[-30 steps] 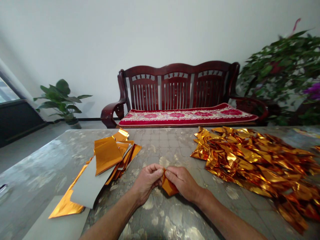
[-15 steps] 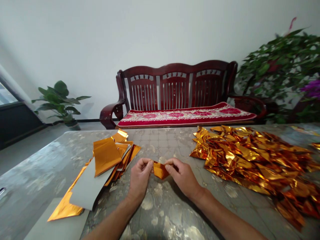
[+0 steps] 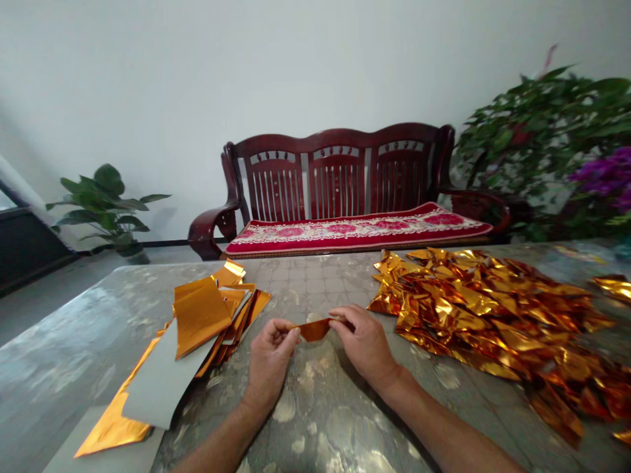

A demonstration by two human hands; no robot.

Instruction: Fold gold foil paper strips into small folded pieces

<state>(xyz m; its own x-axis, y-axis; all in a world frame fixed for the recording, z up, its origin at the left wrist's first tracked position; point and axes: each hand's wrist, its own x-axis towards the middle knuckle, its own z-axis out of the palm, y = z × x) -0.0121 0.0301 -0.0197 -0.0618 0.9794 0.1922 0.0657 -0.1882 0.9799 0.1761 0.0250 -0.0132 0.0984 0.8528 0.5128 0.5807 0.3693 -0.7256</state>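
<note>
Between my two hands, just above the table, is a small folded piece of gold foil paper [image 3: 314,330], wide at the top and narrower below. My left hand [image 3: 273,351] pinches its left tip between thumb and fingers. At its right tip, my right hand [image 3: 362,341] has the same kind of pinch. To the left lies a loose stack of flat foil sheets [image 3: 202,315], some gold side up, some grey side up. On the right spreads a large heap of folded gold foil pieces [image 3: 483,315], shiny and pointed.
The table [image 3: 305,407] has a patterned grey cover. Behind it stands a dark red wooden bench [image 3: 335,141] with a red floral cushion [image 3: 355,230]. A potted plant [image 3: 108,203] is at the left, leafy plants [image 3: 537,144] with purple flowers [image 3: 604,177] at the right.
The foil piece was boxier with its front face showing; now it looks flatter and longer, and my hands are slightly further apart. The whole view has shifted a little.
</note>
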